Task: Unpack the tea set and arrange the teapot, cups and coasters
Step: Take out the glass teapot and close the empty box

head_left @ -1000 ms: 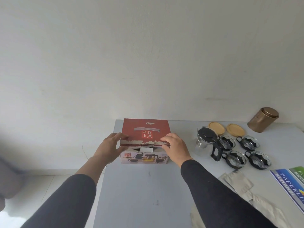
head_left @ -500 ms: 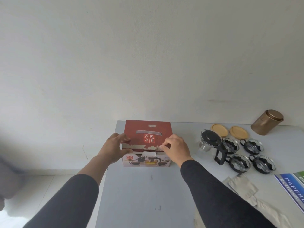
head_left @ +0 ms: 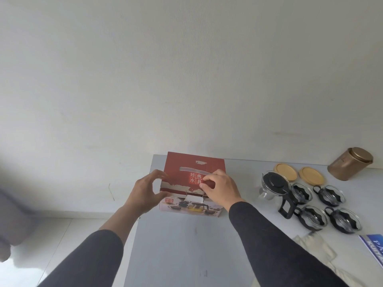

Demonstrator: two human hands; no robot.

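A grey table [head_left: 172, 245] stands against a plain white wall [head_left: 186, 69], pale floor [head_left: 62, 235] beside.

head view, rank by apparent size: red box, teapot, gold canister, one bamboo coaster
1. red box
2. teapot
3. gold canister, close to the teapot and farther back, so unsure
4. bamboo coaster
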